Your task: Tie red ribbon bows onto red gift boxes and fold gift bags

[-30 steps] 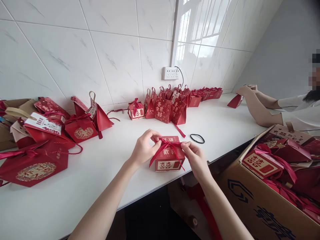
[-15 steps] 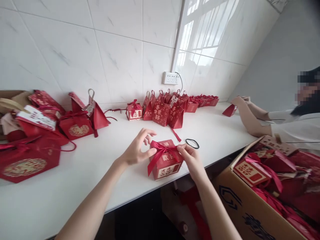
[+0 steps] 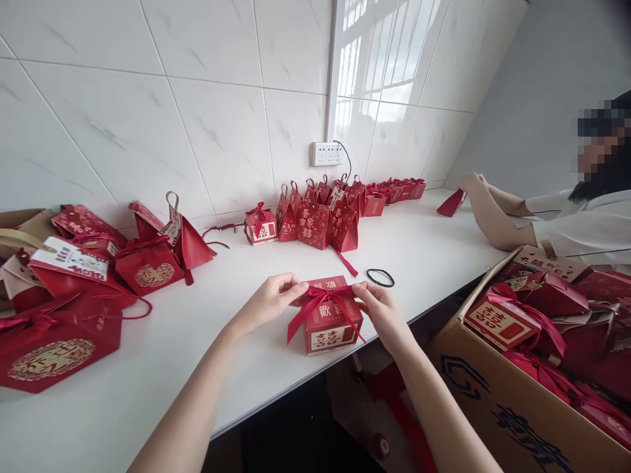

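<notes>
A small red gift box (image 3: 331,322) with gold characters stands near the front edge of the white table (image 3: 256,387). A red ribbon (image 3: 323,297) is tied in a bow across its top, its tails hanging over the front. At the box's left side, my left hand (image 3: 277,294) pinches the bow's left loop between thumb and fingers. My right hand (image 3: 378,305) pinches the right loop at the opposite side. Just beyond my right hand lies a black elastic band (image 3: 380,278).
Red gift boxes (image 3: 315,223) stand along the tiled wall; others (image 3: 59,341) crowd the left. An open cardboard box (image 3: 473,368) full of them is at the right. Another person's hands (image 3: 470,184) hold a red box (image 3: 449,203) at the far right.
My left hand, apart from the ribbon before, has closed on the left loop. My right hand still grips the right loop. The view has shifted slightly.
</notes>
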### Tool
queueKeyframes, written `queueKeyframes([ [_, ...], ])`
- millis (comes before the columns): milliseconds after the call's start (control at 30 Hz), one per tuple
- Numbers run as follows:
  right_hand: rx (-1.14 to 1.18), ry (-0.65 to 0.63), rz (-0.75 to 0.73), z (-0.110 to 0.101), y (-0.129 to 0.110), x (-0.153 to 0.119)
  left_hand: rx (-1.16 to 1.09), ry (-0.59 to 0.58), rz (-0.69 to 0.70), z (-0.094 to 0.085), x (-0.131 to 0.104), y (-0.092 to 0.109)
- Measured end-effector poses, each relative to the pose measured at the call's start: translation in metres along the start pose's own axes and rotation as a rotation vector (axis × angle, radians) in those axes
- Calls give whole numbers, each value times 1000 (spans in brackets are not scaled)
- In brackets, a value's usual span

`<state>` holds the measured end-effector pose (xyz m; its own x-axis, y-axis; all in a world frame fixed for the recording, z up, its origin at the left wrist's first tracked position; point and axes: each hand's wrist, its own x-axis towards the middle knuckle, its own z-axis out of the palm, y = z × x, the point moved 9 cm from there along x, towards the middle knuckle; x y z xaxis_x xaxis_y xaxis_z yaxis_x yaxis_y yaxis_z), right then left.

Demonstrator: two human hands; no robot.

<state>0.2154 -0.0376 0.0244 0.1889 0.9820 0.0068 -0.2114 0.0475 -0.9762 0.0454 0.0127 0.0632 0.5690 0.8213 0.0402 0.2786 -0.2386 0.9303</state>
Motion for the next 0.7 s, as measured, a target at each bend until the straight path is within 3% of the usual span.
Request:
queueKeyframes([
  [133, 123, -16, 23, -1, 7, -1, 35, 74, 9, 4, 2, -4],
  [400, 286, 59, -9, -2, 14, -6, -167, 226, -1, 16, 3, -16],
  [700, 440, 130, 36, -2, 25, -9, -250, 284, 3, 22, 0, -21],
])
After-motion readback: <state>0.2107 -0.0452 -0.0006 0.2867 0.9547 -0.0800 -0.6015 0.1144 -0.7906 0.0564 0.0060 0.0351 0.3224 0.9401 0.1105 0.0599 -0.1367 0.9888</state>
